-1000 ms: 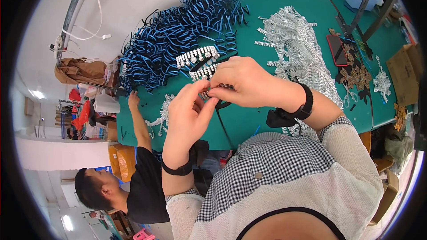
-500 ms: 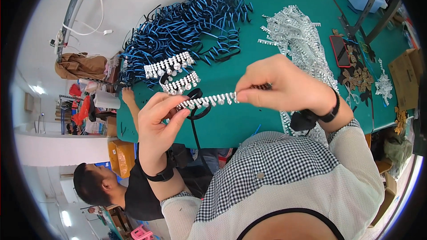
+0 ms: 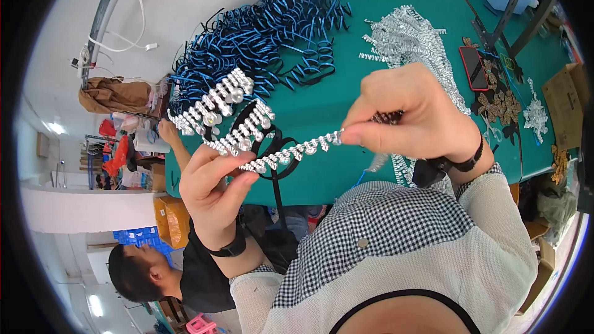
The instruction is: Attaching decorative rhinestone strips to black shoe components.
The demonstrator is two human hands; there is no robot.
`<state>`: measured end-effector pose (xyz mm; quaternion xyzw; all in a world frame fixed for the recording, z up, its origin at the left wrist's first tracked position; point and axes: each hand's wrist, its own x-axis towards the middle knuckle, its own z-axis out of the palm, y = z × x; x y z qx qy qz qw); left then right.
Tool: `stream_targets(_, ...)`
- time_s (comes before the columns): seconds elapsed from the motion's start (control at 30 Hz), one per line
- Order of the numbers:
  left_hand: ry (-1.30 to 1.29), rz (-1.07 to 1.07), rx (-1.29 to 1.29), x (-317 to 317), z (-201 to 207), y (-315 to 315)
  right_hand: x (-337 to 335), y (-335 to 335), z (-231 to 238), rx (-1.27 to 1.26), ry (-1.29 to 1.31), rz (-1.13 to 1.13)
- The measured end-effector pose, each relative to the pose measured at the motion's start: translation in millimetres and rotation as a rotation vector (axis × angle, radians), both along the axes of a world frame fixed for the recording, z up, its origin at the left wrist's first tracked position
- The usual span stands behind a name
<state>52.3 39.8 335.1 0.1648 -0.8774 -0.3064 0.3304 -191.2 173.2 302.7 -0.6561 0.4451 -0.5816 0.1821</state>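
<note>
A silver rhinestone trim with dangling drops [image 3: 291, 155] is stretched at a slant between my hands over the green table. My left hand [image 3: 213, 185] pinches it between thumb and fingers at its lower end. My right hand [image 3: 411, 111] grips the upper end, with a dark stretch of trim showing above the thumb. Beyond my left hand, more silver trim [image 3: 213, 108] doubles back in two raised rows. A black ribbon [image 3: 277, 193] loops behind the stretched part and hangs past the table's near edge.
Curled blue-and-black ribbons [image 3: 247, 49] lie heaped at the back left. A pile of silver trim [image 3: 408, 40] runs along the right, beside a phone [image 3: 473, 68], scissors [image 3: 493, 128] and brown appliqués [image 3: 504, 110]. At the left is another person [image 3: 148, 269], one hand at the table edge.
My right hand has moved slightly right and up, my left slightly down and left. The trim now slants more, and its rows beyond my left hand have risen and tilted.
</note>
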Motion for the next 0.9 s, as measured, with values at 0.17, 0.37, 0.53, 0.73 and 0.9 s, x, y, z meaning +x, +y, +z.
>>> stream_targets(0.17,0.091,-0.078,0.085,0.2,-2.0,0.3,-8.2,-10.0,-6.2,0.080,-0.134,0.108)
stream_targets(0.37,0.255,-0.226,0.312,-6.7,-11.0,1.3,-11.8,-28.9,-16.3,0.093,-0.198,0.211)
stream_targets(0.53,0.299,-0.317,0.362,-8.6,-25.5,-9.5,-6.4,-44.4,-25.0,0.105,-0.294,0.290)
stream_targets(0.73,0.425,-0.325,0.527,-24.9,-37.6,-5.2,7.9,-55.9,-36.6,0.211,-0.485,0.459)
stream_targets(0.9,0.459,-0.171,0.559,-32.9,-55.8,-4.6,19.4,-55.6,-42.3,0.260,-0.549,0.490)
